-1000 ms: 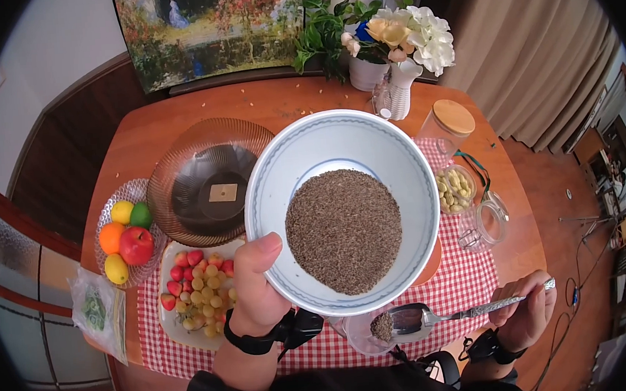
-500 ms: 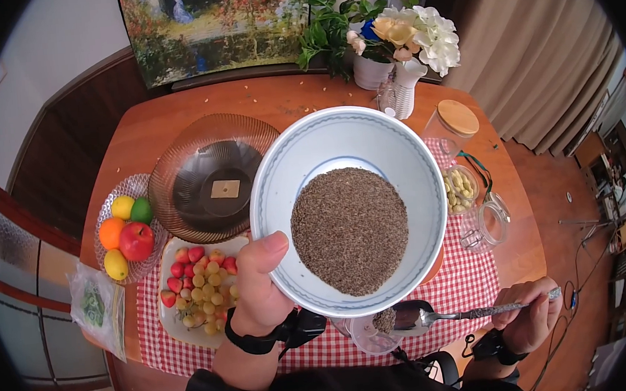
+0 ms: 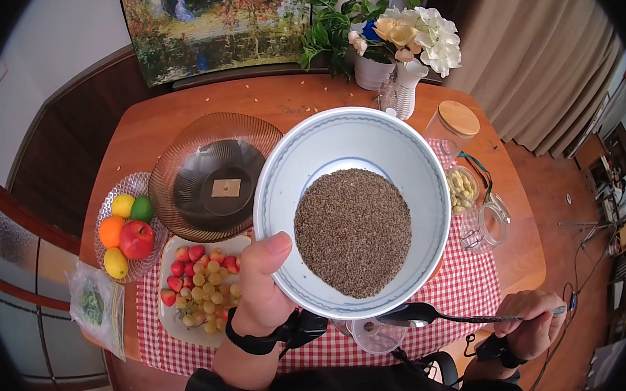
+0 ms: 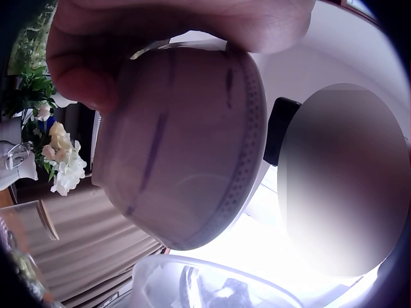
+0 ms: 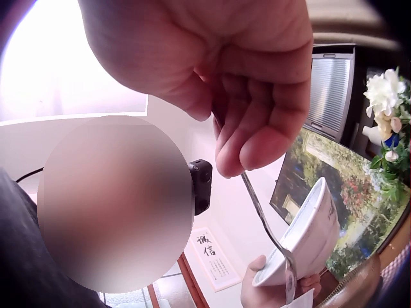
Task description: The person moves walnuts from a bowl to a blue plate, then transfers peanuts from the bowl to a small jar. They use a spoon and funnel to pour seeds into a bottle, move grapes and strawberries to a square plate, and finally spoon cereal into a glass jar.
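Observation:
My left hand holds up a white bowl with a blue-patterned rim, thumb over its left edge. Small brown-grey seeds cover the bottom of the bowl, which is tilted toward the head camera. In the left wrist view, fingers wrap the outside of the bowl. My right hand pinches a long metal spoon by its handle end. The spoon's head is turned on its side, below the bowl's near edge, over a clear plastic cup. Part of that cup is hidden behind the bowl.
Left on the table stand a fruit plate, a large brown glass bowl and a tray of strawberries and grapes. At right are a wooden-lidded jar, an open glass jar and a vase. A bag lies at the left edge.
The right hand has rolled the spoon onto its side, and the seed heap that was on it no longer shows. The bowl has shifted slightly right in view, still held by the left hand.

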`<act>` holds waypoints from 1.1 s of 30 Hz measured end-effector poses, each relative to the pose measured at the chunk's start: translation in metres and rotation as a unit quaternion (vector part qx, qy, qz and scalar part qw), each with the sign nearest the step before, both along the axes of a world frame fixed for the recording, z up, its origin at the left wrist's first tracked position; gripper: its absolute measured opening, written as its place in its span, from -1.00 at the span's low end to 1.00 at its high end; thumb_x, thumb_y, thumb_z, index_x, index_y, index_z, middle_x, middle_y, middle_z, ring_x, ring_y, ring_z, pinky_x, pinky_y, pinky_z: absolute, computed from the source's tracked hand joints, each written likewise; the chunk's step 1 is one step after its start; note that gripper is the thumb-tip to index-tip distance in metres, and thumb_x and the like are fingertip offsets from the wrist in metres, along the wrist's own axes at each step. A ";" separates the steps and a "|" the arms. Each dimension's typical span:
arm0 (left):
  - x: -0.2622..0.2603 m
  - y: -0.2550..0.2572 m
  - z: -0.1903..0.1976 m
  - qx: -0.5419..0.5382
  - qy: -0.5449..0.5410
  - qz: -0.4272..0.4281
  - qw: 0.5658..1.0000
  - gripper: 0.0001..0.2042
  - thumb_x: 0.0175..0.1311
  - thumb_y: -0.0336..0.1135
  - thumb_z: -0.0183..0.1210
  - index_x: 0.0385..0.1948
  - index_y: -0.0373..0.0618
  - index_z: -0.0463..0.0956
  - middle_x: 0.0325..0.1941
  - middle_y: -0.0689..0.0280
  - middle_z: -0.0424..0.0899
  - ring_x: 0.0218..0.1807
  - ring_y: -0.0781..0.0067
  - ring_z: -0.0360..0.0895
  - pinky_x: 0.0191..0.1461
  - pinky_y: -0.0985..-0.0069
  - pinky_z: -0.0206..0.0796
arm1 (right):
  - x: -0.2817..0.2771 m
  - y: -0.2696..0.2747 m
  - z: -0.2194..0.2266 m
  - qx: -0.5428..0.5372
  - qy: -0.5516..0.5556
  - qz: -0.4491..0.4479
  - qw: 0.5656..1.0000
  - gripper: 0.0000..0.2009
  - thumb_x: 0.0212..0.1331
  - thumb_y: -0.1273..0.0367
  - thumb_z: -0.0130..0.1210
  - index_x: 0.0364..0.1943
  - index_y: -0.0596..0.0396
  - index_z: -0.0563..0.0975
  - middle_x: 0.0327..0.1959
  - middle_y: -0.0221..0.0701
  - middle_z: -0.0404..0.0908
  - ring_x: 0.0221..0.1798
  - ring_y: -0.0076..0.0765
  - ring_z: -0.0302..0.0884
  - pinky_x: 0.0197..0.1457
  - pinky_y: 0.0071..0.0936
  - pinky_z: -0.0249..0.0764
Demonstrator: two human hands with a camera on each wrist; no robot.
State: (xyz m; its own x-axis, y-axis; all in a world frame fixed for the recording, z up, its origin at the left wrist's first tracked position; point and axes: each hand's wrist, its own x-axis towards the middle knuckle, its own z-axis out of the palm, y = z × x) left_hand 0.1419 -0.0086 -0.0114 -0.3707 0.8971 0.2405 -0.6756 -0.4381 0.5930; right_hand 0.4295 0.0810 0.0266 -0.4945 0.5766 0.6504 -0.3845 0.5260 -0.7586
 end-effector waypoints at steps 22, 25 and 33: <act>0.003 -0.003 0.001 -0.031 0.026 0.004 0.999 -0.35 0.16 -0.08 -0.07 0.25 -0.30 0.12 0.22 0.07 0.36 0.21 0.24 0.38 0.28 0.31 0.20 | 0.007 0.013 0.006 0.000 0.071 -0.163 0.984 -0.76 0.44 0.24 -0.31 -0.28 0.11 0.26 -0.59 -0.47 0.24 -0.66 -0.62 0.08 -0.65 -0.68 0.12; 0.004 -0.003 0.001 -0.036 0.018 0.007 0.999 -0.35 0.15 -0.10 -0.07 0.26 -0.31 0.11 0.22 0.08 0.36 0.21 0.25 0.37 0.28 0.32 0.19 | -0.015 0.006 0.013 -0.012 0.086 -0.211 0.974 -0.72 0.41 0.20 -0.24 -0.32 0.15 0.31 -0.65 -0.38 0.31 -0.72 -0.54 0.16 -0.69 -0.62 0.14; 0.003 -0.001 -0.001 -0.041 0.023 0.014 0.999 -0.38 0.14 -0.13 -0.05 0.22 -0.35 0.16 0.16 0.07 0.42 0.16 0.28 0.41 0.24 0.36 0.23 | -0.026 0.003 0.013 -0.024 0.038 -0.166 0.985 -0.71 0.39 0.25 -0.19 -0.31 0.24 0.35 -0.63 -0.18 0.45 -0.69 -0.39 0.35 -0.68 -0.49 0.32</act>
